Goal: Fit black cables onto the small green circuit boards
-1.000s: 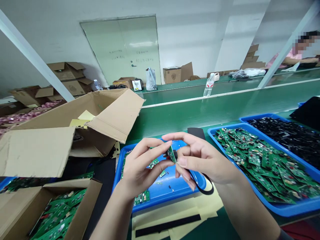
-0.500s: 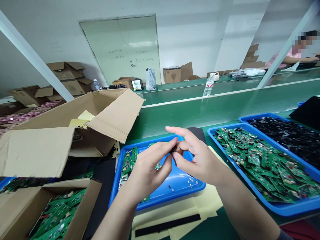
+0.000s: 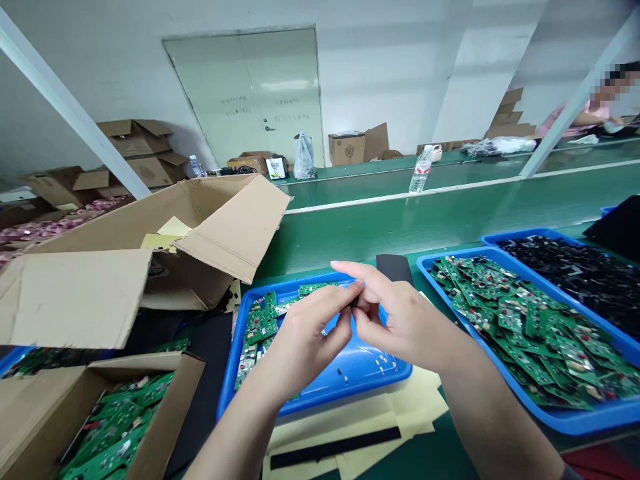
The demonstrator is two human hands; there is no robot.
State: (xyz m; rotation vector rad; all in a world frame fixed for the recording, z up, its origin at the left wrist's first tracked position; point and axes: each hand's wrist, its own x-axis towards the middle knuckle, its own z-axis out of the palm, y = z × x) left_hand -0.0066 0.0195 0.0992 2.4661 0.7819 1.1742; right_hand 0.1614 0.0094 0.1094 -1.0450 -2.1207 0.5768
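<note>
My left hand [image 3: 305, 340] and my right hand [image 3: 400, 320] meet above a blue tray [image 3: 350, 373]. Both pinch a small dark part between their fingertips; it is mostly hidden by the fingers, so I cannot name it. My right index finger sticks out straight to the left. Several small green circuit boards [image 3: 260, 327] lie in the tray's left half, under and beside my left hand. The tray's right half is bare blue with a few tiny specks.
A second blue tray [image 3: 575, 417] heaped with green circuit boards sits at right, a tray of black parts [image 3: 565, 257] behind it. Open cardboard boxes [image 3: 150, 267] stand at left, one with boards [image 3: 115, 427]. Yellow sheets with a black strip [image 3: 335, 448] lie near me. Another person sits far right.
The green board seen between my fingers a second ago is out of sight. A black loop hanging from my right hand is gone. Both hands moved slightly forward and closed tighter together.
</note>
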